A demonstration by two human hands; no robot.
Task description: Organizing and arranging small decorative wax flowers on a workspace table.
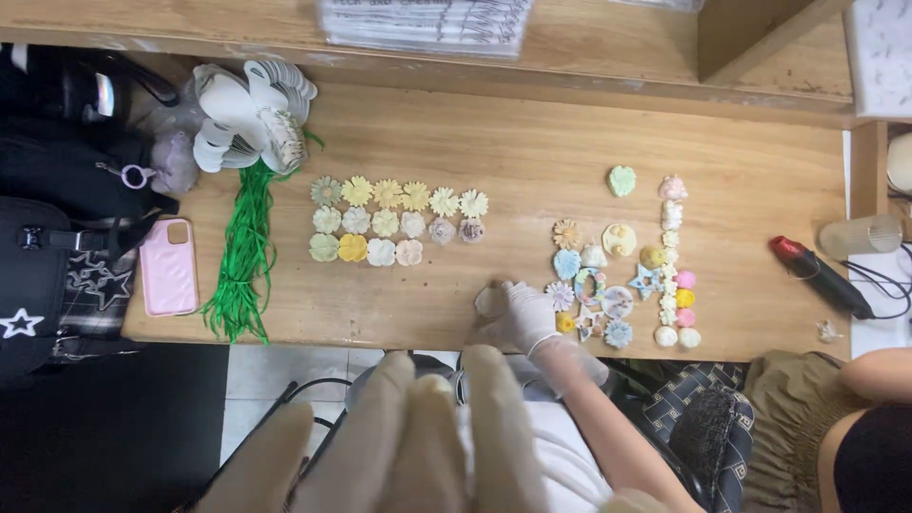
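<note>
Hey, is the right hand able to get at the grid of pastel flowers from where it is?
Probably yes: the right hand rests just below-right of the flower grid, with only bare wood between them.

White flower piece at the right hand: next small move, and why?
Probably move the white flower piece, which lies at the right hand, up and left to the open end of the bottom row of the flower grid. The upper two rows hold six flowers each and the bottom row holds four. The piece lies apart from them, near the table edge. I cannot tell whether it is gripped or only touched.

A craft workshop: wooden workbench (532, 142), rows of moulded flowers (394, 220), a glue gun (822, 275).
</note>
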